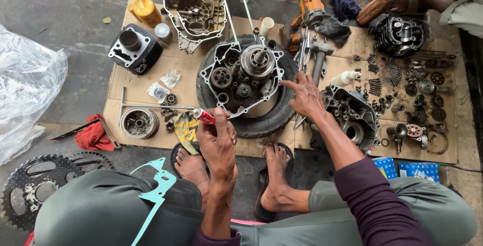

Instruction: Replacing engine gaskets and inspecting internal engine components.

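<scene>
Our left hand grips a red tube at the near edge of the engine case, which sits on a tyre. Our right hand, fingers loose, has its forefinger touching the case rim.

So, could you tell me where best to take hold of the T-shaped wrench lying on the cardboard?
Probably by the long shaft of the T-shaped wrench, from above. It lies flat on the cardboard, running rightward from its crossbar at the left. The shaft's left half looks free; small parts crowd the right end, near the left hand holding a small tube.
</scene>
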